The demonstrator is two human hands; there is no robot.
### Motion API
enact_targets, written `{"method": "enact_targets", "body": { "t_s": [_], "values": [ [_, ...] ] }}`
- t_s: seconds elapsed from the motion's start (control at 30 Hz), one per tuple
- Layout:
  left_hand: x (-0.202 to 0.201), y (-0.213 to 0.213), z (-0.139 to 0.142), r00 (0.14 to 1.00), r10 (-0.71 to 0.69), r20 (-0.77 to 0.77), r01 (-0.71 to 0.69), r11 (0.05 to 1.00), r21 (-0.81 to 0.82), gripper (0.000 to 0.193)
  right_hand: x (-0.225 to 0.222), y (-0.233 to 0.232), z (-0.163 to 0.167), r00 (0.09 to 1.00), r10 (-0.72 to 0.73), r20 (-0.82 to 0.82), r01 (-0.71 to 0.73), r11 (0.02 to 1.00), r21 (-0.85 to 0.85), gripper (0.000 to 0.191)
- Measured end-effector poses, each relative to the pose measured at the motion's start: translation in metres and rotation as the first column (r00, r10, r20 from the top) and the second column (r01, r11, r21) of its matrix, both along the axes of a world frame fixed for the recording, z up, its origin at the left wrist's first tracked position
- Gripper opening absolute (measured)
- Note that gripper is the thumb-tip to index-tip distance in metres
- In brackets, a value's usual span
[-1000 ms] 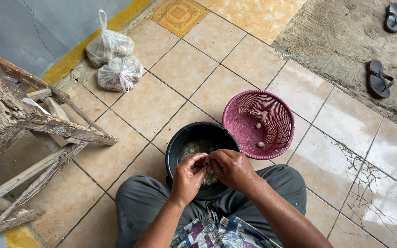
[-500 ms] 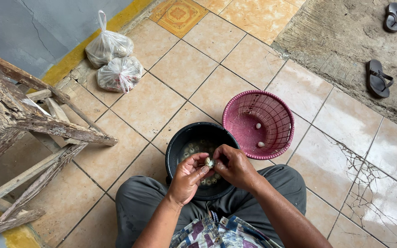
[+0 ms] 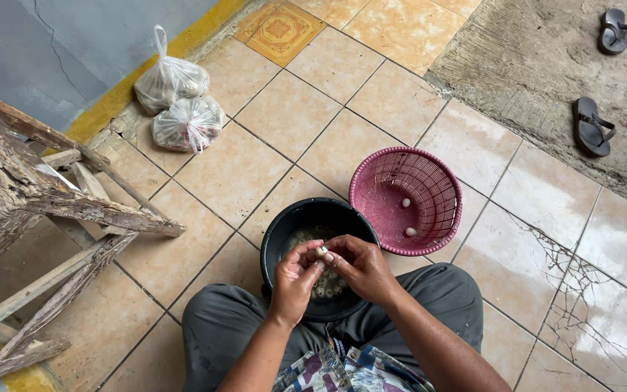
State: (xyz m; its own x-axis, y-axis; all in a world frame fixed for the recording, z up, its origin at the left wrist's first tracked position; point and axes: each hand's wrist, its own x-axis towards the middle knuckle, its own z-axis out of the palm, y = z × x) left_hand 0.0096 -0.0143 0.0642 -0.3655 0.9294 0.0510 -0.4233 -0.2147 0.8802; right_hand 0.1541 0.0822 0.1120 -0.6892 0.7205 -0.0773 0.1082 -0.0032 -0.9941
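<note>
I sit on the tiled floor with a black bowl (image 3: pixel 284 229) between my knees; it holds water and several small speckled eggs. Over the bowl, my left hand (image 3: pixel 293 279) and my right hand (image 3: pixel 361 267) meet, fingertips pinching one small egg (image 3: pixel 321 252) between them. To the right of the bowl stands a pink plastic basket (image 3: pixel 371 185) with two small white peeled eggs (image 3: pixel 406 203) lying inside.
Two knotted clear plastic bags (image 3: pixel 175 101) lie by the grey wall at the upper left. A rough wooden frame (image 3: pixel 52 210) stands at my left. A pair of dark sandals (image 3: pixel 593 127) rests on the concrete at the upper right.
My hands have lifted slightly above the bowl and my fingers have shifted around the small egg, which now shows between the fingertips. Nothing else has moved.
</note>
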Motion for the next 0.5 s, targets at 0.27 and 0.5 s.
{"method": "enact_targets", "body": {
  "t_s": [0.27, 0.5],
  "values": [
    [0.007, -0.009, 0.021, 0.937, 0.119, -0.329, -0.127, 0.992, -0.006, 0.018, 0.001, -0.006, -0.002, 0.997, -0.078, -0.008, 0.078, 0.967, 0.243, 0.021],
    [0.009, -0.01, 0.043, 0.649, 0.234, -0.724, -0.202, 0.97, 0.133, 0.023, 0.002, -0.013, 0.026, 0.994, -0.095, 0.059, 0.003, 0.552, 0.834, 0.031]
  ]
}}
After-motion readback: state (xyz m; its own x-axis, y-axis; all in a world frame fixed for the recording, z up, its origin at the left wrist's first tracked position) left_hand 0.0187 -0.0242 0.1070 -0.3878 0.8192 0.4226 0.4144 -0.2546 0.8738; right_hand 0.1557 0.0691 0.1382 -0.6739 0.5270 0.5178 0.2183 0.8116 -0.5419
